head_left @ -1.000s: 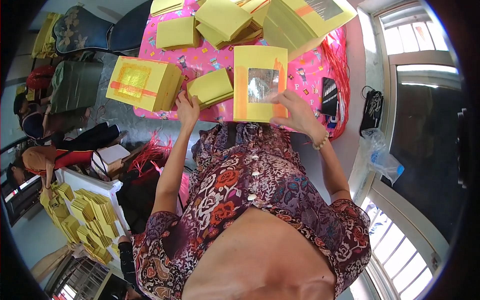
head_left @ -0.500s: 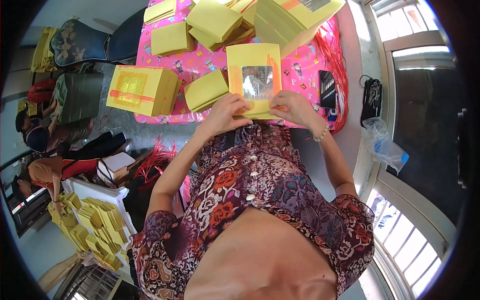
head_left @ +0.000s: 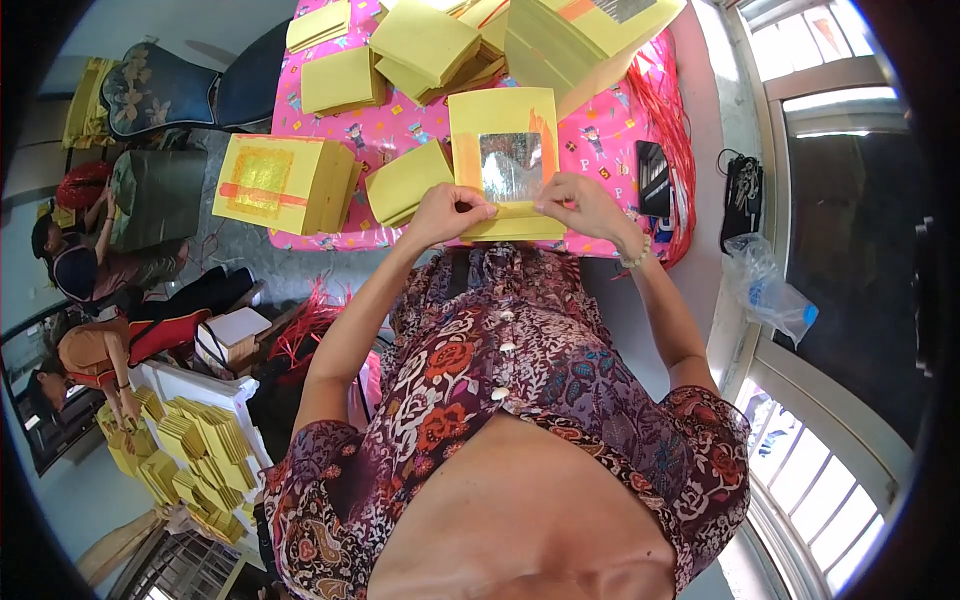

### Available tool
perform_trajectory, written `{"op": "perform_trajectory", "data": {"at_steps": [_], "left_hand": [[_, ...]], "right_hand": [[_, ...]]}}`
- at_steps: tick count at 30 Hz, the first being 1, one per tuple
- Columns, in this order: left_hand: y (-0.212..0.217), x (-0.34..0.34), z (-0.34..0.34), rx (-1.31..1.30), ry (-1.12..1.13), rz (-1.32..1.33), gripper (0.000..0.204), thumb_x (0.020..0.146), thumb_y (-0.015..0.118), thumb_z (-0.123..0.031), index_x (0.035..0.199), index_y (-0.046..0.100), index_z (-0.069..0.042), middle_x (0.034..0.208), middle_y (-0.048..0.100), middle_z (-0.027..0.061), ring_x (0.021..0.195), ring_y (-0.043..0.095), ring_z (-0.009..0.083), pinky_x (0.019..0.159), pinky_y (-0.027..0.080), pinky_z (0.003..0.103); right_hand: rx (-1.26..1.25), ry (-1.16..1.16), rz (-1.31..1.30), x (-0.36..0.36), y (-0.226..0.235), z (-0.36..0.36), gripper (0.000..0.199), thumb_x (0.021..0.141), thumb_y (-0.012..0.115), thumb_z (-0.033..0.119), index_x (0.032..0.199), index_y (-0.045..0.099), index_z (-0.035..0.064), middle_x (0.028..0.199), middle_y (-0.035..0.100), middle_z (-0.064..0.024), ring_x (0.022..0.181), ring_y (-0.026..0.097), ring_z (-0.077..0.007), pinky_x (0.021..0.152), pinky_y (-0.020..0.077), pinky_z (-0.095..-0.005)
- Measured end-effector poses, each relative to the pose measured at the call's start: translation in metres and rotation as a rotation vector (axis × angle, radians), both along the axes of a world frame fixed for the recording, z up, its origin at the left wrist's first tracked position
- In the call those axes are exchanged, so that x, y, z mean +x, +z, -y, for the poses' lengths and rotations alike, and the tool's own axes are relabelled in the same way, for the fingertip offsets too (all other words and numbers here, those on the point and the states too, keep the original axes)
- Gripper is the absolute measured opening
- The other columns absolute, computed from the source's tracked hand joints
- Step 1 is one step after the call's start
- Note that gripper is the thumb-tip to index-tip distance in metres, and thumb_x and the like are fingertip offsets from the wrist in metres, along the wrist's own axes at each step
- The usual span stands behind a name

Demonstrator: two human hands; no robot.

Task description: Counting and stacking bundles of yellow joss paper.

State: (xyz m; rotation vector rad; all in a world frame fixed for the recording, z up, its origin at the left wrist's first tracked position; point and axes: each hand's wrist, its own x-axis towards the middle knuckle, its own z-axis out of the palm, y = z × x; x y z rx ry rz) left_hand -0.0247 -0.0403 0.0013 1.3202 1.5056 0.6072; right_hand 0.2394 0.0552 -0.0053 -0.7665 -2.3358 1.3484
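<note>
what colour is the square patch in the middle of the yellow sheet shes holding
Silver and shiny, like foil: the square patch on the yellow sheet, clearest in the head view.

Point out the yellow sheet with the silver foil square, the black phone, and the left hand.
yellow sheet (head_left: 503, 115), head view, on its plain upper part.
black phone (head_left: 652, 178), head view, on its middle.
left hand (head_left: 447, 212), head view, on the knuckles.

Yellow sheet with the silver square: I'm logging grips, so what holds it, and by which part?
Both hands, left and right, pinch the yellow sheet along its near bottom edge.
</note>
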Motion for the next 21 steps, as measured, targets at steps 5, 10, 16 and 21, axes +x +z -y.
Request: {"op": "perform_trajectory", "data": {"at_steps": [5,10,16,21], "left_hand": [[0.007,-0.002,-0.012,-0.139,-0.009,-0.049,0.028,0.083,0.078,-0.03,0.082,0.076,-0.002,0.069,0.067,-0.001,0.063,0.053,0.004,0.058,0.043,0.023],[0.008,-0.005,-0.02,-0.171,-0.027,-0.039,0.027,0.083,0.078,-0.03,0.078,0.076,-0.003,0.067,0.064,-0.0033,0.062,0.051,0.0031,0.056,0.04,0.023],[0.006,-0.008,-0.014,-0.131,-0.074,0.091,0.026,0.083,0.078,-0.03,0.088,0.073,-0.004,0.079,0.066,-0.0024,0.067,0.054,0.0053,0.06,0.043,0.023],[0.027,-0.022,-0.002,0.461,-0.293,-0.196,0.038,0.077,0.08,-0.021,0.112,0.069,-0.015,0.136,0.052,0.0079,0.115,0.051,0.024,0.096,0.043,0.037]], "right_hand": [[-0.164,0.032,0.046,0.0,-0.004,-0.008,0.019,0.09,0.068,0.02,0.086,0.071,0.0008,0.081,0.064,-0.0057,0.073,0.06,-0.0154,0.067,0.0474,-0.0295],[-0.233,0.046,0.082,-0.005,0.0,-0.016,0.028,0.088,0.07,0.025,0.08,0.067,-0.0016,0.074,0.059,-0.0094,0.067,0.057,-0.0178,0.063,0.0447,-0.0341],[-0.078,-0.001,0.012,-0.003,0.003,-0.01,0.024,0.09,0.068,0.024,0.089,0.068,-0.0003,0.075,0.063,-0.0112,0.067,0.059,-0.0193,0.063,0.0467,-0.0339],[-0.085,-0.056,-0.039,-0.001,0.027,-0.009,0.023,0.093,0.065,0.022,0.092,0.068,-0.0004,0.079,0.065,-0.0121,0.07,0.062,-0.0208,0.066,0.0485,-0.0336]]}}
